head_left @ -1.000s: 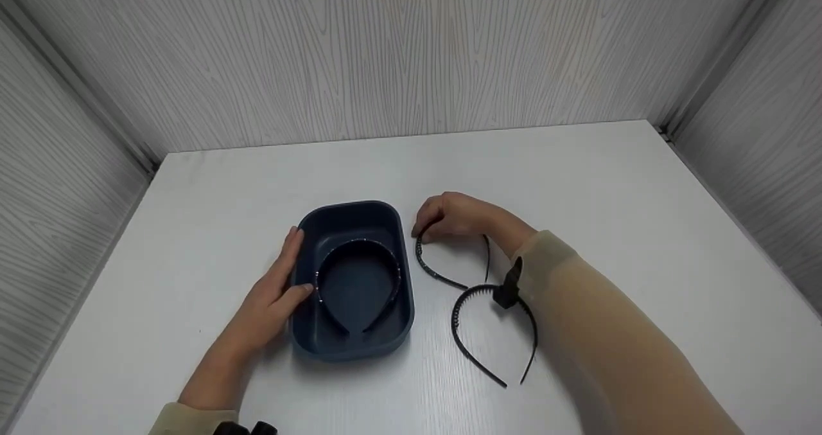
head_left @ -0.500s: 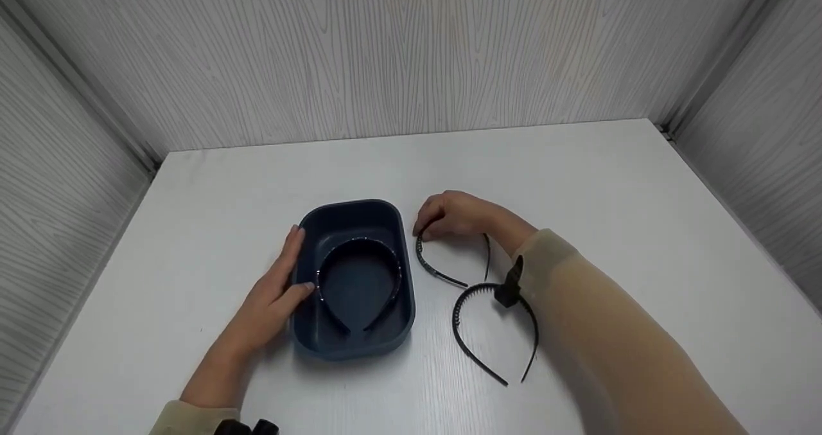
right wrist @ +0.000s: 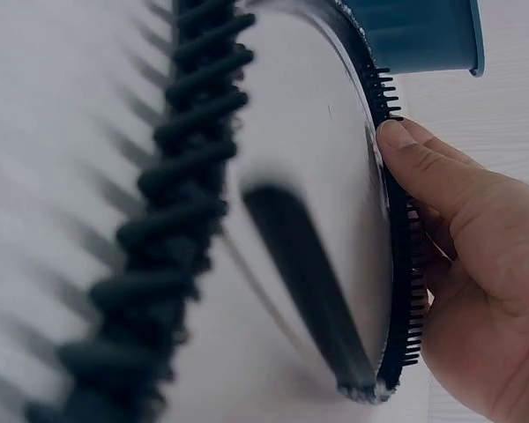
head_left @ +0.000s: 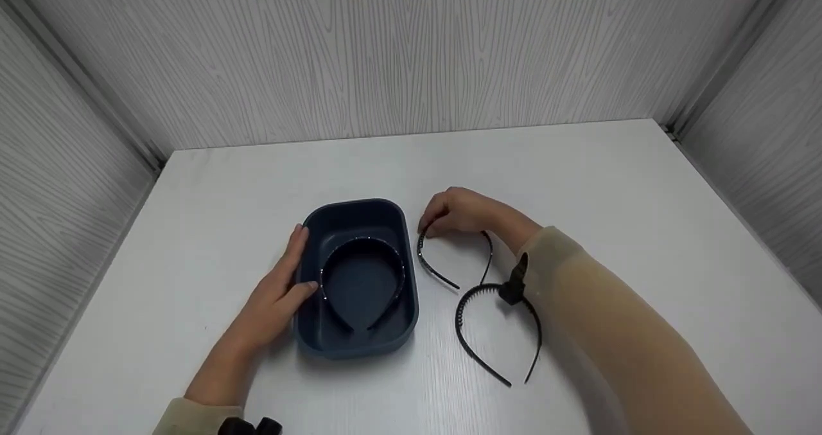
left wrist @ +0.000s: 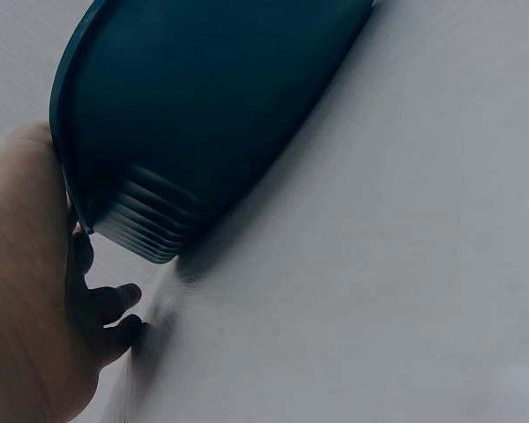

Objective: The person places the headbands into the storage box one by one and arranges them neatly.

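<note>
Pinched between thumb and fingers of the right hand: a thin toothed headband, just right of the blue box, well apart from the far, left and right edges of the tabletop. Both free ends toward the near side; contact of these with the tabletop impossible to tell. Seems very light, probably of plastic, stiff along the curve but springy in the two arms. Teeth perhaps helpful against sliding, outer side probably a little slippery. Not to be spread wide or twisted, for risk of snapping in so narrow a band. Better to take hold at the top of the curve, for a balanced lift, than at one thin end; with the present pinch on the left part of the curve, likely to dip or swing at the other arm. Careful also with the second headband, lying on the tabletop just beside, on the near side: possible catching of teeth there. Inside the box, a third headband with shiny dots. On the left wall of the box, fingers of the left hand laid along the outside, thumb over the rim, a hold good for steadying. Cannot tell the exact curl of the right hand's hidden fingers.
</note>
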Available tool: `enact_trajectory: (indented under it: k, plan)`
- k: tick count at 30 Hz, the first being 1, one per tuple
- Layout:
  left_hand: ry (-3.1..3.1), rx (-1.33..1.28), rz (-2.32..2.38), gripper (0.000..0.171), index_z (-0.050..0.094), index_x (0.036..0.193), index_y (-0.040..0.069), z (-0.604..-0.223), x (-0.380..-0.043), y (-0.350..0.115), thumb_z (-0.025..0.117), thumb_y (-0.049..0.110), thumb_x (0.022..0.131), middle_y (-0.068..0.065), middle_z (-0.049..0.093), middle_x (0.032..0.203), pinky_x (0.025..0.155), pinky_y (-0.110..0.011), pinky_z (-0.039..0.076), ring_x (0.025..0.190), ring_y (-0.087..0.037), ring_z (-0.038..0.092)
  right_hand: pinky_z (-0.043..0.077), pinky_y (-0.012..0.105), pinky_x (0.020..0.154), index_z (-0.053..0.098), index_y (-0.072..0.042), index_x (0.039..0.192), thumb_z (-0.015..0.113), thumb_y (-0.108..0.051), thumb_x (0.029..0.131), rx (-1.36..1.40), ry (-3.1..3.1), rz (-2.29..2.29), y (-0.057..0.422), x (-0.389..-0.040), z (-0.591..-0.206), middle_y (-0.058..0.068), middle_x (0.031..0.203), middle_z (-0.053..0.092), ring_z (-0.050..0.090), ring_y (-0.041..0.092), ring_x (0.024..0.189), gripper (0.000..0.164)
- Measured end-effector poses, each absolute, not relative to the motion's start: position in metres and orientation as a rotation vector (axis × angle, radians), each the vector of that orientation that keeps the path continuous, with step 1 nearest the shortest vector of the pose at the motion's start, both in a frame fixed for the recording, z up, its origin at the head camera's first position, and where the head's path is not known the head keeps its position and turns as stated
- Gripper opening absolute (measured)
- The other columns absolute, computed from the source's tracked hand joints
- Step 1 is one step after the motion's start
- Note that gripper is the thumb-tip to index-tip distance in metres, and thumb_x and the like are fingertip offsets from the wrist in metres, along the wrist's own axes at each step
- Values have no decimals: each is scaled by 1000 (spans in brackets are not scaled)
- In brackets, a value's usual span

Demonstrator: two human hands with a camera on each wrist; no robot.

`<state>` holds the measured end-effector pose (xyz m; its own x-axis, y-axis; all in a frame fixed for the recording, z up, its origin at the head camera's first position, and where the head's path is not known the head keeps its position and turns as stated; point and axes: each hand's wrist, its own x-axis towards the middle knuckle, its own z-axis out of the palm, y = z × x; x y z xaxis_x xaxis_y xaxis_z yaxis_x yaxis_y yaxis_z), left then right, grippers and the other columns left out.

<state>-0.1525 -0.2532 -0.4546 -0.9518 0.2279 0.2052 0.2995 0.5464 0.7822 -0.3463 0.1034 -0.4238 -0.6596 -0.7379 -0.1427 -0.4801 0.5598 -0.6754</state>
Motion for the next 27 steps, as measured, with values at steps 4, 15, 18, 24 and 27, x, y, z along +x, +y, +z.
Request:
enact_trajectory:
  k: [4, 15, 18, 24, 27]
  plan:
    - [-2694, -459, -1383, 80, 14, 173, 25, -455, -152, -253, 56, 15, 105, -4, 9, 178, 123, -19, 8, 163, -20, 9, 51, 33, 98, 86, -20, 110, 82, -17, 94, -968, 2409, -848, 108, -347, -422, -5, 112, 77, 67, 13, 109, 16]
    - [-2705, -455, -1372, 79, 15, 173, 27, -454, -151, -254, 57, 18, 106, -3, 9, 178, 123, -19, 9, 163, -20, 9, 50, 31, 82, 86, -22, 110, 82, -19, 95, -847, 2475, -904, 127, -348, -410, -3, 111, 76, 63, 15, 96, 16]
    - [-2702, -460, -1378, 79, 15, 172, 27, -453, -151, -254, 57, 17, 106, -3, 9, 178, 123, -19, 9, 163, -19, 9, 51, 33, 85, 86, -21, 112, 79, -17, 98, -844, 2489, -906, 131, -347, -405, -2, 113, 76, 64, 17, 99, 17]
    - [-2696, -470, -1385, 79, 15, 172, 27, -453, -152, -254, 57, 16, 106, -4, 9, 178, 123, -18, 9, 163, -19, 8, 51, 37, 92, 86, -21, 112, 78, -16, 98, -847, 2497, -937, 135, -345, -394, -3, 114, 76, 66, 17, 106, 16]
    - [-2698, -469, -1379, 79, 15, 173, 26, -453, -152, -253, 57, 16, 106, -2, 9, 178, 123, -19, 9, 163, -19, 9, 51, 37, 92, 86, -22, 111, 79, -17, 98, -850, 2501, -950, 135, -344, -389, -3, 112, 76, 66, 17, 105, 16]
